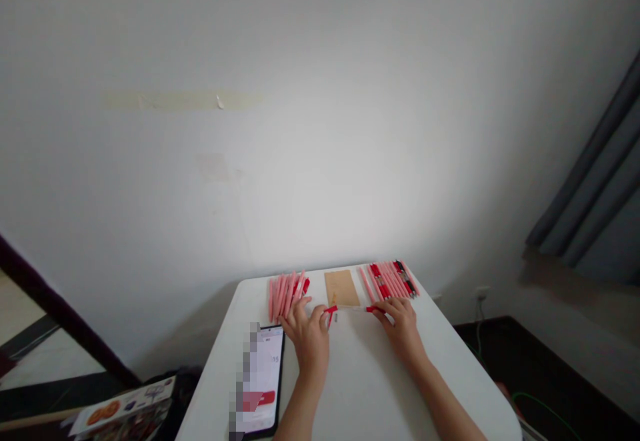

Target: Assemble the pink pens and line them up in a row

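Observation:
A slim pen (353,308) with red ends and a pale, see-through middle lies level between my two hands. My left hand (307,341) pinches its left red end between thumb and finger. At the other red end, the fingers of my right hand (403,331) are closed on it. Just beyond my left hand is a loose pile of pink pens (283,297), with some red among them. Past my right hand, pink, red and black pens (390,279) lie side by side in a slanted row. A brown paper piece (343,287) rests between the two groups.
A smartphone (270,374) with its screen lit lies left of my left forearm on the white table (360,387). The table's far edge meets a pale wall (320,127). A printed box (125,407) is low at the left, and a grey curtain (595,207) hangs at the right.

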Available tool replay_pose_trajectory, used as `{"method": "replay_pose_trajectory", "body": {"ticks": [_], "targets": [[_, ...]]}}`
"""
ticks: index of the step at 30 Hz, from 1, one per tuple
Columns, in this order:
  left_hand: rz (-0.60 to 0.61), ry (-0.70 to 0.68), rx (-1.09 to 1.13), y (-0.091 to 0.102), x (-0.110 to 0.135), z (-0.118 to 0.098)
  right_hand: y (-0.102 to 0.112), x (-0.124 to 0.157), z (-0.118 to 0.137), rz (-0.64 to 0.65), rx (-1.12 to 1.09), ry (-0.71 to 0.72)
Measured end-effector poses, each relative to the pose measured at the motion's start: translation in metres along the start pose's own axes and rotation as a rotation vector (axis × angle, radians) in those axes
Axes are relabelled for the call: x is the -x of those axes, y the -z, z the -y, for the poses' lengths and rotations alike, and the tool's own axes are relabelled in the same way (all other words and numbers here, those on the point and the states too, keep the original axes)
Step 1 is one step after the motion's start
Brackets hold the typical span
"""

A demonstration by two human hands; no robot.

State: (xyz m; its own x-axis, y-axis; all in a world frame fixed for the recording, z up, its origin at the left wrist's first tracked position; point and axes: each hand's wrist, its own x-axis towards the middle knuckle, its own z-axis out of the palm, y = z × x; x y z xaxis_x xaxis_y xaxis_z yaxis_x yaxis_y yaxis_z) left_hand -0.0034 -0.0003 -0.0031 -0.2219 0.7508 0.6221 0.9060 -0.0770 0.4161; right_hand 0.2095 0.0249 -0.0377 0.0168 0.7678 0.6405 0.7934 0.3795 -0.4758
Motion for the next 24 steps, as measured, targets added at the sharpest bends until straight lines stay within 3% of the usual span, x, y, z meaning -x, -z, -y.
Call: {"method": "replay_pose_trajectory", "body": {"ticks": [24], "targets": [[-0.011, 0.006, 0.048, 0.0015, -0.0004, -0.0008, -0.0025, 0.0005, -0.0036, -0.003, 0.005, 0.011]]}}
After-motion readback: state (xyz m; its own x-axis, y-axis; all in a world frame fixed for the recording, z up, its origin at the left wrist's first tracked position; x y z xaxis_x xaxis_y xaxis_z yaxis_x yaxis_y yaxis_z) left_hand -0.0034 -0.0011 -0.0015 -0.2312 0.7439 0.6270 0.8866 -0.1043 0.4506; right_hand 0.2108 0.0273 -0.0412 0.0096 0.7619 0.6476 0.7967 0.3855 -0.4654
